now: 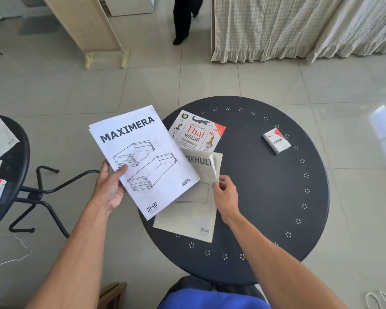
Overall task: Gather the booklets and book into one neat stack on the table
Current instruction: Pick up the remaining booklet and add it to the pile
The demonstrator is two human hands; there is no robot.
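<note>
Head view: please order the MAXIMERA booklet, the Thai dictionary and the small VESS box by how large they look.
1. MAXIMERA booklet, though it is lifted nearer the camera, which enlarges it.
2. Thai dictionary, partly covered.
3. VESS box, clearly smallest.

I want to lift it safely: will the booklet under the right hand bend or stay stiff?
The cream booklet is probably floppy: its page corner already curls up at the right hand. It looks thin, so likely light and may sag.

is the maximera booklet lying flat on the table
No, the left hand holds the MAXIMERA booklet up, overlapping the table edge.
</note>
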